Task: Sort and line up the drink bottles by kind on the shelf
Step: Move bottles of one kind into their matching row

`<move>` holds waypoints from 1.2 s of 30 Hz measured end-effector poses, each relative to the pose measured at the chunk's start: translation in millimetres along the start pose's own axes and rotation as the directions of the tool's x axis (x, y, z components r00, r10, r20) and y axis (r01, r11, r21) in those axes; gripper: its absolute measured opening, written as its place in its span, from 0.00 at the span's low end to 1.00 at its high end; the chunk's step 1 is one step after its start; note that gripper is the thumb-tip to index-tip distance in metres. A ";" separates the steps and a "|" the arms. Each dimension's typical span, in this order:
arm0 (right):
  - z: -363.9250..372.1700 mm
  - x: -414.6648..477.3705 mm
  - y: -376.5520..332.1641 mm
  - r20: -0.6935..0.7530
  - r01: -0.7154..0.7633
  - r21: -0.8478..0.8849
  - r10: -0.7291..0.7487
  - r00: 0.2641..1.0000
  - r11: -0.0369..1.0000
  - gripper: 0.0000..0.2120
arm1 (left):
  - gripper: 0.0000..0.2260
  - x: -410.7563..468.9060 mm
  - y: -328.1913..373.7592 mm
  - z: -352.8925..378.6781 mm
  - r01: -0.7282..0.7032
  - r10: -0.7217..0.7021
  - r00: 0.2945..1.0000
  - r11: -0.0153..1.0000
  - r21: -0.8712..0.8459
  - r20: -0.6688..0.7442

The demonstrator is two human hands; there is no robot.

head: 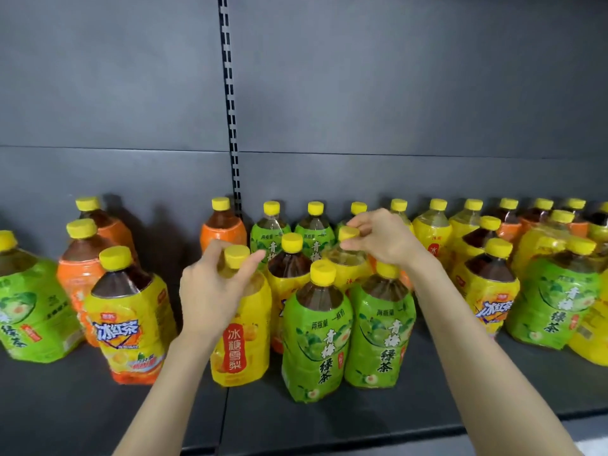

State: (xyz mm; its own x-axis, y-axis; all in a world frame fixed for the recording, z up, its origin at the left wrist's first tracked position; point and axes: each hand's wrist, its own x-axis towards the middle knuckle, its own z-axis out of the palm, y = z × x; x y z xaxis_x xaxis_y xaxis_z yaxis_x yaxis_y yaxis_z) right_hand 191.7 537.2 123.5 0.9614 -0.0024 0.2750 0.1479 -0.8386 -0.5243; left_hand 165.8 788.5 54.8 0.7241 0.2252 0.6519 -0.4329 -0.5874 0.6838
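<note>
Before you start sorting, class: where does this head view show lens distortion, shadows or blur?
Head view: the wide lens leans the left green-label bottle outward; the back-left orange-label bottle throws a soft shadow on the grey back panel; far-right labels look smeared; no harsh glare.

Dark grey back panels (98, 77) meet at a black slotted upright (231, 103).

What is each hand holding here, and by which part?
The left hand grips the front yellow-label bottle at its neck, under the cap. The right hand pinches the cap of a second yellow-label bottle behind it.
</note>
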 end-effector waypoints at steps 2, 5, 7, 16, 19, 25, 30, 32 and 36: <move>-2.3 2.0 0.4 -0.001 0.000 0.031 0.000 1.000 1.000 0.21 | 0.22 -0.7 -1.1 3.0 0.009 -0.008 1.000 0.998 -0.070 0.013; -3.9 4.1 4.9 0.034 -0.004 0.134 -0.001 0.999 0.991 0.17 | 0.21 -1.3 -3.1 4.9 0.030 -0.018 0.995 0.991 -0.130 0.097; -4.5 5.2 6.3 0.127 0.011 0.191 -0.036 0.991 0.982 0.14 | 0.18 -0.8 -5.2 4.0 0.035 -0.017 0.990 0.992 -0.124 0.143; -0.9 13.9 20.5 0.144 0.077 0.365 -0.138 0.980 0.928 0.08 | 0.09 -3.3 -0.7 -2.1 0.043 -0.025 0.993 0.988 -0.149 0.120; -10.9 15.8 14.4 0.058 0.121 0.489 -0.171 0.984 0.864 0.03 | 0.05 -2.5 4.2 -8.2 0.028 -0.021 0.998 0.990 -0.135 0.055; -48.5 11.3 -23.2 -0.236 0.308 0.596 -0.204 0.950 0.742 0.04 | 0.09 10.6 25.9 -24.4 -0.057 0.051 0.996 0.994 -0.091 -0.069; -84.3 -17.1 -68.4 -0.460 0.543 0.598 -0.303 0.835 0.590 0.03 | 0.11 20.1 51.9 -43.7 -0.133 0.118 0.982 0.986 -0.098 -0.145; -94.5 -31.4 -87.9 -0.524 0.613 0.572 -0.332 0.784 0.545 0.02 | 0.12 20.5 60.2 -53.1 -0.146 0.126 0.976 0.984 -0.104 -0.177; -101.9 -59.9 -119.0 -0.564 0.682 0.548 -0.387 0.729 0.485 0.02 | 0.12 12.4 74.5 -76.2 -0.156 0.130 0.969 0.981 -0.114 -0.209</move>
State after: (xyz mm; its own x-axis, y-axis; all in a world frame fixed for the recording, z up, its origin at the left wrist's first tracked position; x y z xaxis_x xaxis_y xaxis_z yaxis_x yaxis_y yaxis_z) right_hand 92.9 581.6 251.5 0.5129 0.0158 0.8583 0.8541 -0.1102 -0.5083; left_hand 101.6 806.7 138.8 0.5336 0.3045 0.7890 -0.5989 -0.5227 0.6067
